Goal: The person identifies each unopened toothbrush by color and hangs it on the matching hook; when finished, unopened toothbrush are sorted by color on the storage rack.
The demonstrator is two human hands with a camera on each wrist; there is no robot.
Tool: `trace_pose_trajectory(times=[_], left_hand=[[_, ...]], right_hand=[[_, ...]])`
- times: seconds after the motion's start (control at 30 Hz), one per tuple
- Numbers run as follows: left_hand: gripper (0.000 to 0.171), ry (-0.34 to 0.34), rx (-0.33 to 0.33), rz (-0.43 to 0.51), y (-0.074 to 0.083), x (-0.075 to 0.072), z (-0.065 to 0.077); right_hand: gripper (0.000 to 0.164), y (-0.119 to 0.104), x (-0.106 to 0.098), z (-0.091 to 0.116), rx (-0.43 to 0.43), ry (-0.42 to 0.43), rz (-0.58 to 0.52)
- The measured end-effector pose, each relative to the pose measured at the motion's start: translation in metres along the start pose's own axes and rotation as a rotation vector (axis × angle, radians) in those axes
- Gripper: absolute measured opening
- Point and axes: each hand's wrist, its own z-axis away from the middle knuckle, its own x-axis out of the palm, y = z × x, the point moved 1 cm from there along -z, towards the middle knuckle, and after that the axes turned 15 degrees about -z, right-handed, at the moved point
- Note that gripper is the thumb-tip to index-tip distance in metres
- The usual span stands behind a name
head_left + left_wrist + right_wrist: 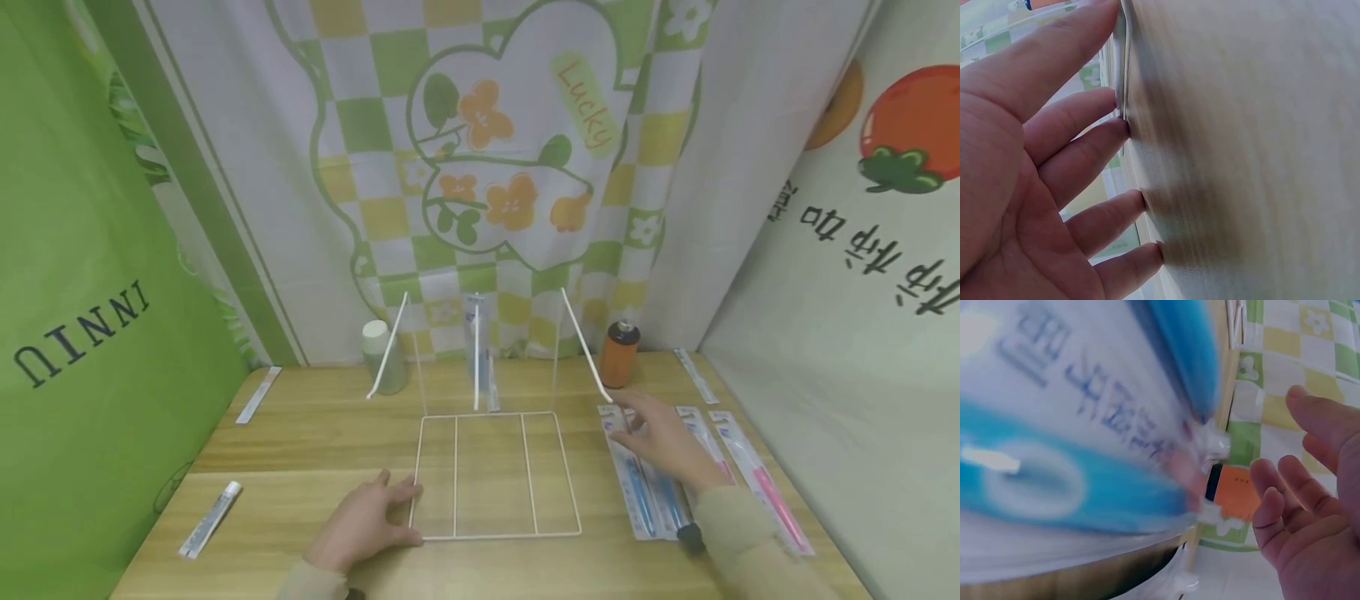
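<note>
A white wire rack (493, 536) stands mid-table, with three long prongs slanting out toward me. My left hand (367, 518) is at the base's left side, thumb at the front corner and fingertips by the side wire. In the left wrist view its extended fingers (1088, 159) touch down along the tabletop. My right hand (667, 437) hovers over packaged toothbrushes (633, 483) on the right, near the tip of the right prong (585, 346). Its fingers are loosely bent with nothing between them. Close in the right wrist view is a blue-and-white package (1104, 419).
A clear pack (474, 342) stands upright behind the middle prong. At the back are a pale green bottle (384, 358) and an orange bottle (621, 357). A small tube (212, 521) and a slim pack (259, 395) lie left. More toothbrush packs (761, 483) lie right. Curtains enclose the table.
</note>
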Motion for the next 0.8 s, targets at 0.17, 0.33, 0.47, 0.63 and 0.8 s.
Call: trace_pose_trajectory(times=[0.17, 0.33, 0.47, 0.63, 0.8], left_hand=[[0.076, -0.009, -0.006, -0.005, -0.001, 0.0, -0.001], [0.076, -0.024, -0.013, 0.01, 0.001, -0.001, -0.001], [0.077, -0.025, -0.015, 0.01, 0.001, -0.002, -0.002], [0.079, -0.026, -0.019, 0.012, 0.002, -0.003, -0.001], [0.079, -0.023, -0.019, 0.01, 0.003, -0.003, 0.0]], right_hand=[[0.06, 0.01, -0.001, 0.002, 0.042, -0.034, 0.009], [0.059, 0.016, -0.001, 0.004, 0.102, -0.067, 0.022], [0.061, 0.015, -0.002, 0.004, 0.123, -0.077, 0.034], [0.063, 0.018, 0.0, 0.004, 0.136, -0.078, 0.036], [0.058, 0.021, 0.001, 0.003, 0.146, -0.084, 0.038]])
